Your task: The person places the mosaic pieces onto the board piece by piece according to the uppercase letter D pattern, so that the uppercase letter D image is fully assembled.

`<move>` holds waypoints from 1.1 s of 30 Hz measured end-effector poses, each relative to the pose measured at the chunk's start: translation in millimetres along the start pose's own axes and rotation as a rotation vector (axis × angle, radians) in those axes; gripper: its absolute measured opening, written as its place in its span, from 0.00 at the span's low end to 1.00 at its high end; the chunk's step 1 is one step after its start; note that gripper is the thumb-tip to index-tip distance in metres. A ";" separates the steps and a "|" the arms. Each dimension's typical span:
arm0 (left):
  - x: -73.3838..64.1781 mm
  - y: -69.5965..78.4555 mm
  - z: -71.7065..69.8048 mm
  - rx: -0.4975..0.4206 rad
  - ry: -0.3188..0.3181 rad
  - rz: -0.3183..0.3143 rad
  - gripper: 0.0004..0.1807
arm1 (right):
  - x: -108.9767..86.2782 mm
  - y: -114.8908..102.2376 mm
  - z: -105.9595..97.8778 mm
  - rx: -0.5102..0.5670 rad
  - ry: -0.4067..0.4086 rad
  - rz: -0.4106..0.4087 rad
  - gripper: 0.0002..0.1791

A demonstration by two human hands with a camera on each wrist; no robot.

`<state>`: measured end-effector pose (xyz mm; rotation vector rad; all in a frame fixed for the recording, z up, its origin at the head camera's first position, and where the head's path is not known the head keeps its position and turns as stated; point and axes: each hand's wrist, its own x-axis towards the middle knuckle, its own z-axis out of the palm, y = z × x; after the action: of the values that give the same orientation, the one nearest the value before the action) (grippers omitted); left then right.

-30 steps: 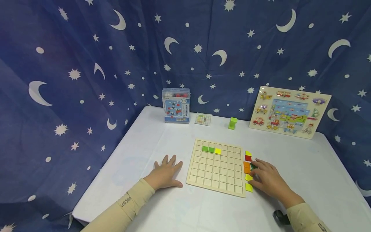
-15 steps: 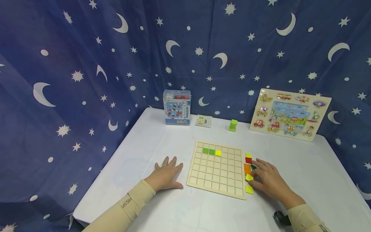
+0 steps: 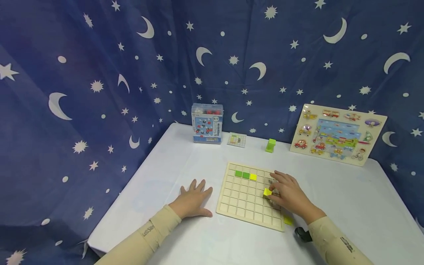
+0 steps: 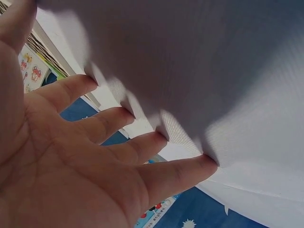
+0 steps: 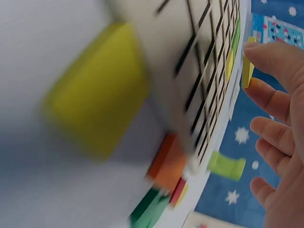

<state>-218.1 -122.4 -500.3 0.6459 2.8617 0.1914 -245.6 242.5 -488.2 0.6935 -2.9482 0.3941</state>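
Observation:
My right hand (image 3: 293,195) pinches a yellow square tile (image 3: 267,193) between thumb and forefinger, above the right part of a wooden grid board (image 3: 238,200). The right wrist view shows that held tile (image 5: 248,64) on edge. Two green tiles (image 3: 242,174) and a yellow tile (image 3: 253,177) lie in a row near the board's far left. To the board's left, my left hand (image 3: 191,201) rests on the white table with fingers spread; its fingertips (image 4: 206,164) touch the cloth. Another yellow tile (image 3: 288,220) lies by the board's right edge.
Beside the board, the right wrist view shows orange (image 5: 168,164), red (image 5: 177,191) and dark green (image 5: 149,209) pieces. Farther back stand a boxed molecule set (image 3: 207,129), a pattern card (image 3: 236,140), a light green block (image 3: 270,145) and a picture puzzle (image 3: 338,136). A black object (image 3: 302,234) sits near my right sleeve.
My right hand has picked up a yellow tile from the pieces right of the board and carried it left over the grid. The left hand stays in place; the head view shifts slightly.

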 end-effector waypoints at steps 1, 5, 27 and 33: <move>0.2 0.4 0.3 0.001 -0.002 0.001 0.51 | 4.3 -2.3 1.4 -0.003 -0.002 -0.011 0.12; 0.1 2.0 0.9 0.010 -0.006 0.002 0.51 | 22.0 -10.6 6.6 -0.010 0.004 -0.057 0.12; 2.0 2.5 2.9 0.037 0.011 0.002 0.51 | 86.2 -44.9 43.3 -0.093 0.042 -0.174 0.12; -0.2 0.5 -0.1 0.034 0.008 -0.012 0.51 | 91.6 -46.9 45.9 -0.092 0.043 -0.174 0.13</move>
<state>-217.8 -122.0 -500.1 0.6350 2.8817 0.1448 -307.5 150.7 -508.6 0.9080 -2.8166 0.2530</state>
